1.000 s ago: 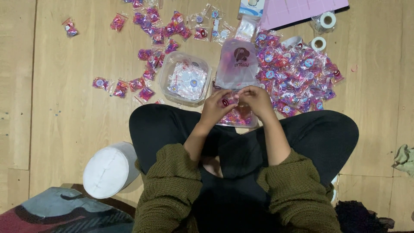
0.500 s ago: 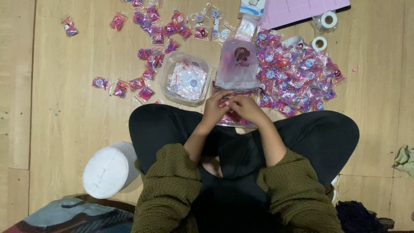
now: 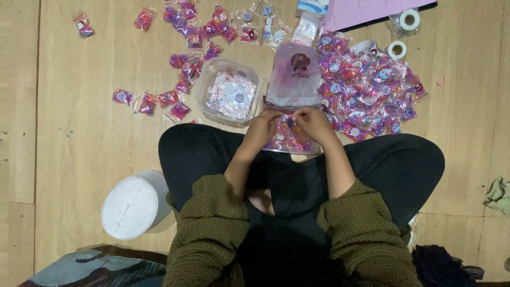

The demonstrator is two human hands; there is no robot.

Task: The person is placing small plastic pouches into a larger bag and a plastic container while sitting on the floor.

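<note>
The left hand (image 3: 264, 129) and right hand (image 3: 313, 121) meet fingertip to fingertip, pinching 1 small clear plastic packet of pink beads (image 3: 289, 123) just above a shallow clear tray of filled packets (image 3: 289, 141), which lies on the wooden floor (image 3: 79, 159) near the person's crossed legs. The pinch is narrow and shared, so a slip of either thumb could likely drop the packet, or spill beads if its mouth is unsealed; I cannot tell whether it is. Just beyond the hands, 1 tall frosted plastic bag (image 3: 300, 74) stands loosely and could tip into the heap of pink packets (image 3: 372, 90) to its right. To its left sits 1 clear square plastic tub (image 3: 229, 91); 2 tape rolls (image 3: 409, 20) lie far right, and 1 white cylindrical roll (image 3: 135, 204) near left. The loose packets are too many to count.
</note>
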